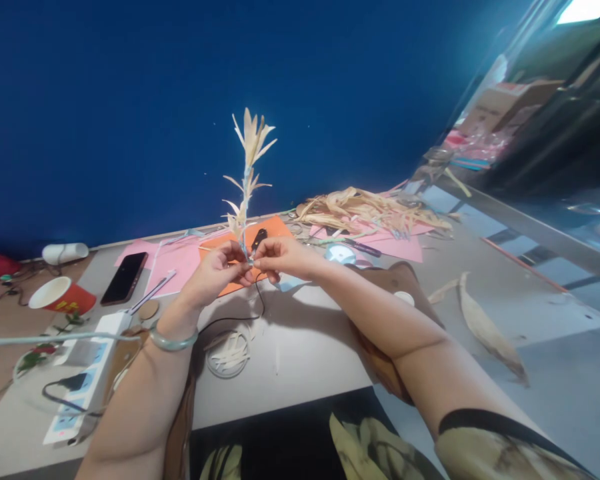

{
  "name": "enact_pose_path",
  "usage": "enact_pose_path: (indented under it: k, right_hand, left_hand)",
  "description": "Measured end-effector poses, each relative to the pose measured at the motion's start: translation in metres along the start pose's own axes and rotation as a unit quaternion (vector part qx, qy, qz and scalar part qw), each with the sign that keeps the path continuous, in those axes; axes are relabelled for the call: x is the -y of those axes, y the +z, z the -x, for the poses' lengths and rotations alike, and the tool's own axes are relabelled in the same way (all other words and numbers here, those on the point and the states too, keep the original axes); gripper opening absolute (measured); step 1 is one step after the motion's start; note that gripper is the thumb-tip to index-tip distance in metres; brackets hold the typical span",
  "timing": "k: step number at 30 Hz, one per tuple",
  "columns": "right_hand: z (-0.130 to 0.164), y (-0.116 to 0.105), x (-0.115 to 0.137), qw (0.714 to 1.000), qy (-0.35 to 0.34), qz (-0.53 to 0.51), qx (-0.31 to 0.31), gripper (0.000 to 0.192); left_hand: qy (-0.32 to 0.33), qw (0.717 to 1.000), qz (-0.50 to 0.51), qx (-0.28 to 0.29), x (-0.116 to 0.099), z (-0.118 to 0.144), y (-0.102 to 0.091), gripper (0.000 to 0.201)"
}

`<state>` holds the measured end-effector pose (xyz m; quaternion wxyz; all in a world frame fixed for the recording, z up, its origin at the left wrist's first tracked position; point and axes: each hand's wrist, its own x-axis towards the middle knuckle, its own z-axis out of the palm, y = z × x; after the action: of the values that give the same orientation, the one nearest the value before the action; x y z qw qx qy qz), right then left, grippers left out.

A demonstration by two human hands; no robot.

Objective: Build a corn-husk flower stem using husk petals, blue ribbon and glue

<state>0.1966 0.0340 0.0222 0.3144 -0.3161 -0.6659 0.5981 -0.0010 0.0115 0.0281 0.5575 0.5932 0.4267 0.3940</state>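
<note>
A craft flower stem (247, 183) made of pale dried husk-like leaves stands upright in front of the blue wall. Its stalk looks wrapped in light blue. My left hand (219, 272) pinches the stem near its lower end, thumb and fingers together. Close against it, my right hand (286, 257) is also closed, with thumb and forefinger meeting at the base of the stalk. What exactly its fingertips grip there is too small to make out. Just behind the fingers is a black-handled tool (259, 239) with a cord, above orange paper (275, 230).
Dried husk strips (360, 210) are heaped at the back right on pink paper. A round dish of pale strips (229, 353) sits below my hands. To the left are a phone (125, 278), a paper cup (63, 295) and a power strip (87, 380). A dried leaf (490, 330) lies right.
</note>
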Motion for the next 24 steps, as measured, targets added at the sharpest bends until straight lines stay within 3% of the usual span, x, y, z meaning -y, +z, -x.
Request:
enact_pose_path:
  k: [10, 15, 24]
  right_hand:
    - [0.0000, 0.0001, 0.0001, 1.000, 0.000, 0.006, -0.016, 0.016]
    - [-0.0018, -0.0015, -0.0037, 1.000, -0.005, 0.013, -0.027, 0.017]
    - [-0.0019, 0.0040, -0.0016, 0.998, -0.012, 0.046, -0.052, 0.016]
  left_hand:
    - [0.013, 1.000, -0.010, -0.026, 0.0058, -0.0012, -0.0020, 0.031]
    - [0.039, 0.996, -0.045, -0.069, 0.0061, -0.0032, -0.0045, 0.025]
    - [0.019, 0.997, 0.022, -0.068, 0.0088, -0.0046, -0.0042, 0.029]
